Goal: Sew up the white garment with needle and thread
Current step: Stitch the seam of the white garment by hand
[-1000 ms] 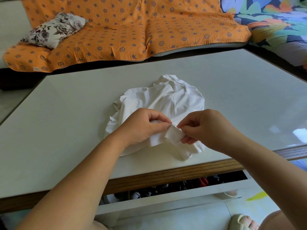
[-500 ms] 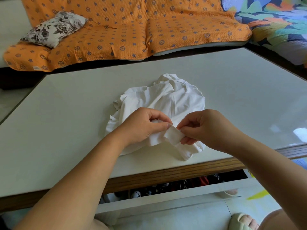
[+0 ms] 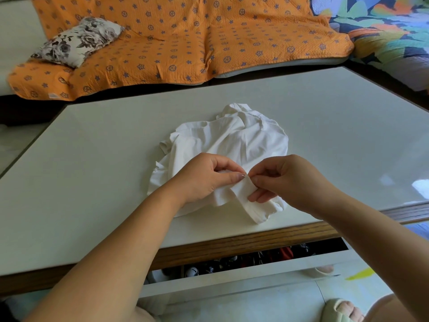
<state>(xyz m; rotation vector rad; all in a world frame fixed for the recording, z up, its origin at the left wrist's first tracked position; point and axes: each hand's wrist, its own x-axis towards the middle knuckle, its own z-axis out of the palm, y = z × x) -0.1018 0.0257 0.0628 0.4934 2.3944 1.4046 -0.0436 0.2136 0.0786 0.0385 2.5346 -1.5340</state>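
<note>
Our left hand (image 3: pixel 204 180) lies on the garment (image 3: pixel 232 140), fingers curled, with thumb and forefinger pinching a fold of the white cloth. Our right hand (image 3: pixel 285 180) meets it from the other side. Its thumb and forefinger nip the same fold, and its lower fingers tuck under a flap of the cloth. The fingertips of both hands almost touch.

Between them, right at the left thumb's tip, we see a small metal glint, the needle (image 3: pixel 243 175). It is too small for us to tell which hand holds it.

The garment sits crumpled in a heap on the pale tabletop (image 3: pixel 92 159), near the front edge. Its near hem reaches almost to the wooden rim.

Below the rim a white drawer (image 3: pixel 232 277) stands open, with dark, mixed items inside. Beyond the tabletop an orange patterned blanket (image 3: pixel 185 38) covers a seat, and a floral pillow (image 3: pixel 79 40) rests on its left part. A leaf-print cover (image 3: pixel 383 31) lies to the right. A slippered foot (image 3: pixel 339 310) shows at the bottom right.
</note>
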